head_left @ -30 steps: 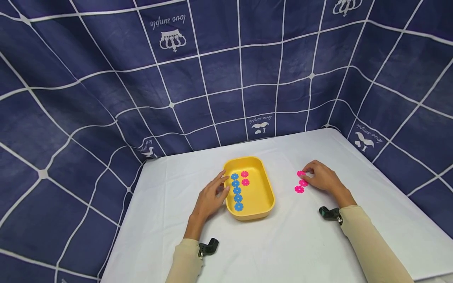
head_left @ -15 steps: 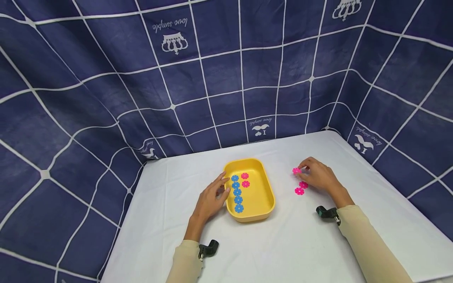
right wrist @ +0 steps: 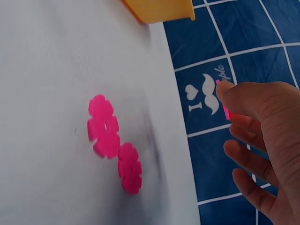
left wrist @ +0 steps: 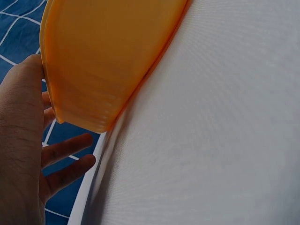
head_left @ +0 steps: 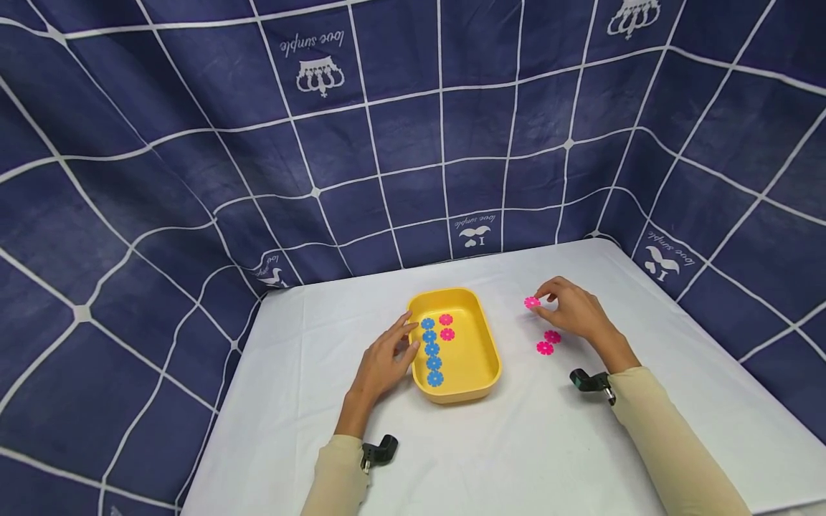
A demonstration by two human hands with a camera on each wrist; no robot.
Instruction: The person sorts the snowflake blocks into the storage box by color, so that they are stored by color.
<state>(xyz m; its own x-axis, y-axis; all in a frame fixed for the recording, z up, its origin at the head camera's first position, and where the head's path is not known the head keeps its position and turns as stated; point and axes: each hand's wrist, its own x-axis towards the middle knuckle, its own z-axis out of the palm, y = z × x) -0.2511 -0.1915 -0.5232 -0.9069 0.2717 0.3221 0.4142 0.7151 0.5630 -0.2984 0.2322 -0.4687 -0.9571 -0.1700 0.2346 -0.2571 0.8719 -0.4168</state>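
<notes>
My right hand [head_left: 573,308] pinches a pink flower-shaped disc [head_left: 532,302] between thumb and fingertips, above the table right of the yellow tray [head_left: 474,365]. The right wrist view shows the held disc [right wrist: 228,112] edge-on, the other fingers loosely bent. Two more pink discs [head_left: 551,337] lie on the cloth below that hand. My left hand [head_left: 382,362] rests at the tray's left rim, fingers spread and relaxed. Inside the tray, several blue flower discs [head_left: 432,349] form a column along the left side. Two pink discs [head_left: 447,334] sit beside the column's upper end.
A white cloth [head_left: 271,401] covers the table. Dark blue curtain [head_left: 387,143] with white grid lines hangs close behind it and along both sides. Each wrist carries a small black camera [head_left: 381,451].
My right hand has lifted one pink disc off the small group and moved it left and away from me, towards the tray. The left hand and the tray stay in place.
</notes>
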